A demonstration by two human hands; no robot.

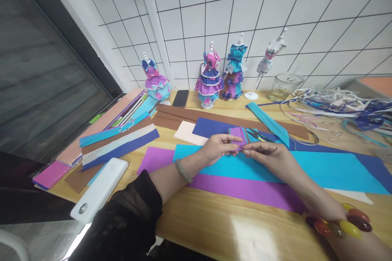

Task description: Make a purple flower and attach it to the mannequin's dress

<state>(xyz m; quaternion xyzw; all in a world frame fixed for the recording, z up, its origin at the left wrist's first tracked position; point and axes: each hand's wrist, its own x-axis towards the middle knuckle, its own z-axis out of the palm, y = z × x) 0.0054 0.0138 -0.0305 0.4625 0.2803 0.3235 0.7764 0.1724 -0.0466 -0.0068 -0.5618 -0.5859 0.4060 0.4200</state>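
Observation:
Between my two hands is a small purple folded piece of fabric-like sheet (237,135), with brown and blue edges showing beside it. My left hand (216,149) grips it from the left, fingers closed on its lower part. My right hand (272,157) pinches its lower right edge between thumb and fingers. Just behind the right fingers lie dark-handled scissors (259,135), partly hidden. Under my hands a long light blue strip (324,167) lies over a purple strip (245,191).
Small dress forms in ruffled dresses (210,83) stand along the tiled wall, beside a bare form (271,55), a phone (180,98) and a glass jar (286,85). Tangled ribbons (343,102) lie right, colored strips (119,142) left. A white elongated device (99,189) sits at the left edge.

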